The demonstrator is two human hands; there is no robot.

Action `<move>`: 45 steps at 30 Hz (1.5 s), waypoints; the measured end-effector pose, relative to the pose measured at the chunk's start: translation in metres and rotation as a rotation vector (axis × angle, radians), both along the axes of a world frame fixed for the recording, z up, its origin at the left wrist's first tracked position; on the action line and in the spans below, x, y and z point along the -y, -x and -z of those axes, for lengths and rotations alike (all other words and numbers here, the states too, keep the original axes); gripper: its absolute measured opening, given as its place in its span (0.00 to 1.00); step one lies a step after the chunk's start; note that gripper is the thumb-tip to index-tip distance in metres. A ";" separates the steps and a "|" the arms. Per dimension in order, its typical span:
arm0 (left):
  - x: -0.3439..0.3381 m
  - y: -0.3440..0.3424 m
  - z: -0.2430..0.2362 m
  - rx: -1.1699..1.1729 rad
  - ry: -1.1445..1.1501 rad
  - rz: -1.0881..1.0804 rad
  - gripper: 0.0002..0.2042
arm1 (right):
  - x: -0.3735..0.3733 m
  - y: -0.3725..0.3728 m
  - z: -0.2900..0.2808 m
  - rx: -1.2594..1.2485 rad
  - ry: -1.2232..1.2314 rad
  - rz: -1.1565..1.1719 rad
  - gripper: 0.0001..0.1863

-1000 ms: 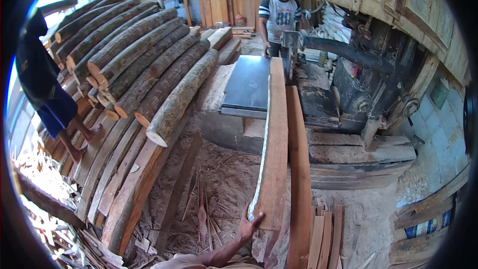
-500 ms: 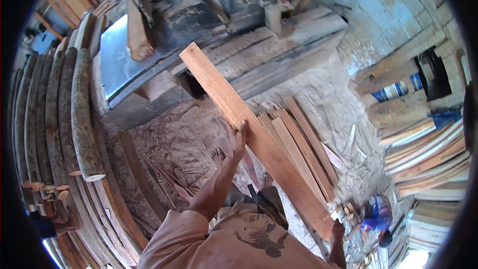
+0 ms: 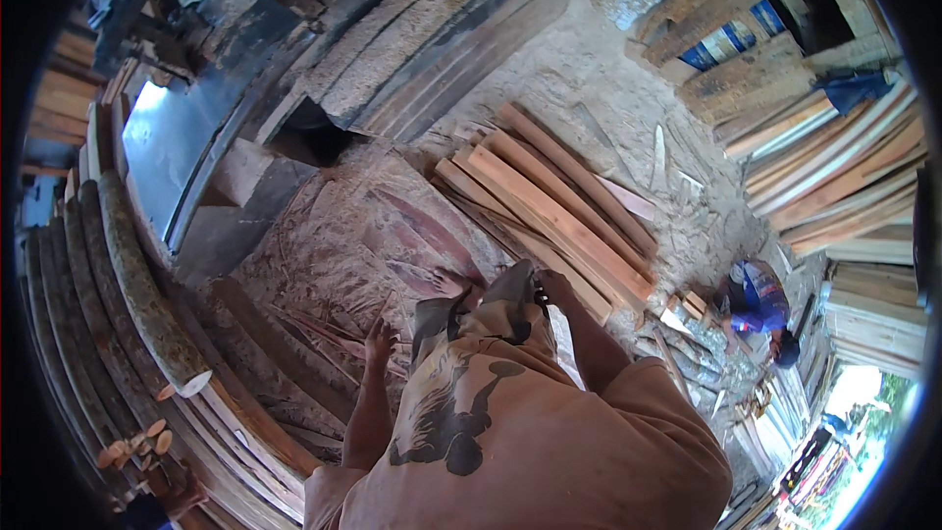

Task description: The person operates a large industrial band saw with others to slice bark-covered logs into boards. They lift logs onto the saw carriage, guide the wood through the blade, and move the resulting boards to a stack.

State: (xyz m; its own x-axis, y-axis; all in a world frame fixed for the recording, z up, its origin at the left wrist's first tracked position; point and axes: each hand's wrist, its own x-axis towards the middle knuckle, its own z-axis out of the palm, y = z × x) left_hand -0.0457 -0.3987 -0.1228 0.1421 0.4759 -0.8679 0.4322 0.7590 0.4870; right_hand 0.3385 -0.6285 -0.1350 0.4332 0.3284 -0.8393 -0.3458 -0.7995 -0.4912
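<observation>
My left hand [image 3: 381,342] hangs beside my tan T-shirt with its fingers apart and nothing in it. At the right side of my dark shorts [image 3: 491,306] is my right hand [image 3: 549,290], fingers curled; whatever they might hold is hidden. Just beyond it, a stack of sawn boards [image 3: 564,236] lies diagonally on the sawdust-covered floor, with loose offcuts and strips around it.
The machine's metal table [image 3: 182,152] stands upper left, beside stacked logs [image 3: 137,285]. A person in blue [image 3: 760,304] crouches at right among wood pieces, near a curved stack of boards [image 3: 824,177]. Another person's leg [image 3: 182,501] shows at lower left.
The board I held in both hands is out of them. My left hand has dropped lower; my right has moved in toward my shorts. The view has swung down and rightward.
</observation>
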 end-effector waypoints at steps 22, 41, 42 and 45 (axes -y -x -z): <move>-0.274 0.014 -0.014 0.076 -0.298 -0.510 0.22 | -0.527 0.035 -0.006 0.088 -0.270 -0.845 0.16; -0.424 -0.027 -0.173 0.347 -0.522 -0.406 0.39 | -0.657 0.163 -0.146 0.044 -0.776 -0.838 0.43; -0.407 -0.027 -0.174 0.370 -0.511 -0.434 0.39 | -0.640 0.163 -0.144 0.050 -0.770 -0.840 0.43; -0.356 -0.019 -0.175 0.381 -0.495 -0.473 0.39 | -0.586 0.174 -0.180 -0.268 -0.627 -0.744 0.44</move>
State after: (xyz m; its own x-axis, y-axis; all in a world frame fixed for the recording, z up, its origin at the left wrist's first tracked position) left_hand -0.0265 -0.0431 0.0517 0.0731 0.8790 -0.4712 -0.1481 0.4768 0.8664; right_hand 0.1644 -0.0427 0.0453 -0.2392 0.8538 -0.4624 -0.0251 -0.4815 -0.8761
